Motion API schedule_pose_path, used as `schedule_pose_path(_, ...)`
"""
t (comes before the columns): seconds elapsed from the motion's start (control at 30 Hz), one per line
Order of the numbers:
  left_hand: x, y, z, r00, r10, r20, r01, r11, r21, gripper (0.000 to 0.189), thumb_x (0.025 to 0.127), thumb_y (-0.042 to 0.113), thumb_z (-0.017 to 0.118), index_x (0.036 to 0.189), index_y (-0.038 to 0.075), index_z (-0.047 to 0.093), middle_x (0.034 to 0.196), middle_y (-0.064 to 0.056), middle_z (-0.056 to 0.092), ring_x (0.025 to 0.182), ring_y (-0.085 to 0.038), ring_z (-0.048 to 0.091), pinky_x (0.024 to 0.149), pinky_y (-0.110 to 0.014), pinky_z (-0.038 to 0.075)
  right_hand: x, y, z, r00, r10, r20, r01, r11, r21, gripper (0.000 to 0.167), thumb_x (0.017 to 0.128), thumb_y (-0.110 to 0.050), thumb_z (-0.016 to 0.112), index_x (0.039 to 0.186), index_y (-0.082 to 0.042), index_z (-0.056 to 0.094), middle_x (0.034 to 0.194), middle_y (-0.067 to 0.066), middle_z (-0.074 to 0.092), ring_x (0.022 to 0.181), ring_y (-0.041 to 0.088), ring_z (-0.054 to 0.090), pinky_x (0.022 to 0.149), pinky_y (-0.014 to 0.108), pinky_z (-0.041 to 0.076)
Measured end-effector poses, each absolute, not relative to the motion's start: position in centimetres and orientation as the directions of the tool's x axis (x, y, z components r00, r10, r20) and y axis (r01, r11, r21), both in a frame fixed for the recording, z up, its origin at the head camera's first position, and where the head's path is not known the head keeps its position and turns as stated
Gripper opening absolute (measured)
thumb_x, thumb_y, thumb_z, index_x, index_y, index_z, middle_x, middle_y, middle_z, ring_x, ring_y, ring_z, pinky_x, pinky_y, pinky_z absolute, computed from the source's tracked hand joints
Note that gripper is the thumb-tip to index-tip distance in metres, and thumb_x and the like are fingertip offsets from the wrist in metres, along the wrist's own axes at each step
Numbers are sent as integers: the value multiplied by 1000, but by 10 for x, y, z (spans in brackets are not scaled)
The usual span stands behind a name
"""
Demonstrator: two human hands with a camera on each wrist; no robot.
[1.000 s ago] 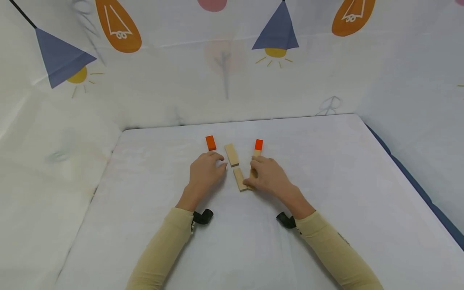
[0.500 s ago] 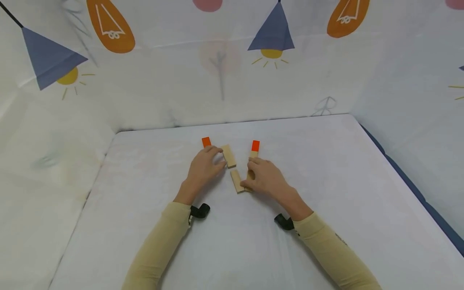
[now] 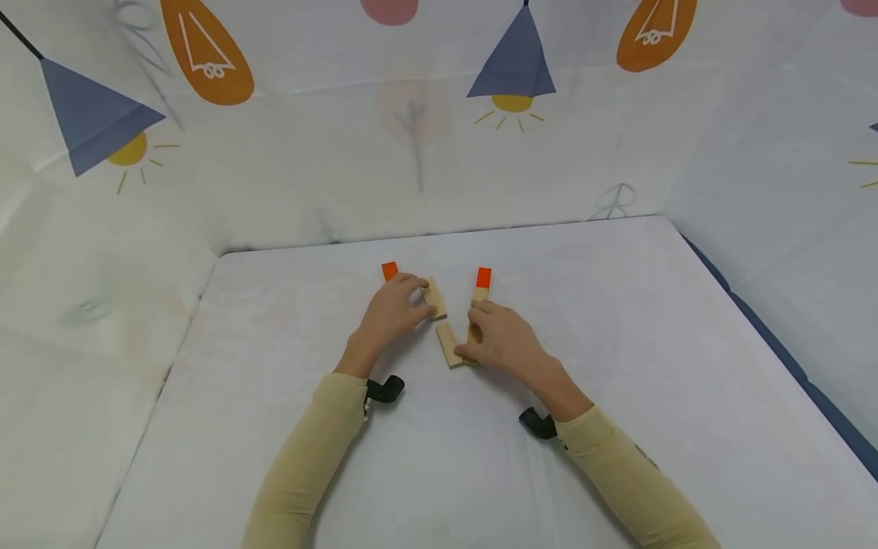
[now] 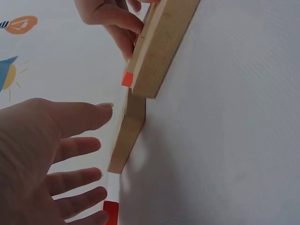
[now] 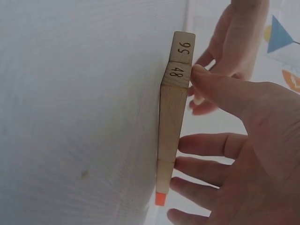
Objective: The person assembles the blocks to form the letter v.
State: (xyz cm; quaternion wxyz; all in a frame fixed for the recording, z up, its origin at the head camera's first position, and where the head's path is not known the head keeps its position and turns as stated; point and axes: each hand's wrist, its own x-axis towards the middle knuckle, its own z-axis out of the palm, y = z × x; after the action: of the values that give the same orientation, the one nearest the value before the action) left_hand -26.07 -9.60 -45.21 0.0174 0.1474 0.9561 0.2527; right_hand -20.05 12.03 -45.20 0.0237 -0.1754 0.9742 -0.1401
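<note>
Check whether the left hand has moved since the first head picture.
Yes: the left hand moved forward, nearer the table's far edge, and slightly rightward.

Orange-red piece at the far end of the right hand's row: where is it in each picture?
Head: the orange-red piece, just right of centre, beyond the right hand.
Left wrist: the orange-red piece, upper middle, slightly left.
Right wrist: the orange-red piece, near the bottom, slightly right of centre.
Shared landmark: the right hand.
</note>
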Motion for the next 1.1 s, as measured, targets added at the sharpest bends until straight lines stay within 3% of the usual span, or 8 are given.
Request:
schedule_pose_path(0.17,-262,-93,-451,-950,312,32,290,836,467,46,88,39,72,127,16,64,142,-7,54,132,-27,52,110,-44,44,-200,121,-453,-935,-356,14,-345,895,-284,47,82,-55,75,92,-14,56,95,0,53,78,17,48,66,29,39)
schedule_pose_path(0.4,-262,-89,-446,-943,332,-1,296,842,451,42,84,42,78,113,13,68,137,-8,57,128,-26,54,108,-43,46,-199,122,-455,-930,-366,37,-360,885,-294,50,80,-56,77,88,-13,52,90,0,49,75,16,46,64,28,36)
schedule_pose_path(0.9,-271,-93,-446,-936,344,-77,267,836,480,40,82,42,80,107,17,62,128,-1,60,116,-20,55,102,-40,47,-199,119,-455,-935,-353,25,-342,885,-316,48,80,-53,78,93,-13,55,101,2,55,78,17,48,64,28,38)
schedule_pose_path(1.1,-275,-95,-447,-920,384,-74,300,814,498,40,81,42,80,108,19,61,131,1,59,119,-19,54,106,-40,45,-201,118,-454,-946,-324,1,-307,895,-324,46,80,-52,77,91,-14,55,111,3,58,80,18,48,63,29,36)
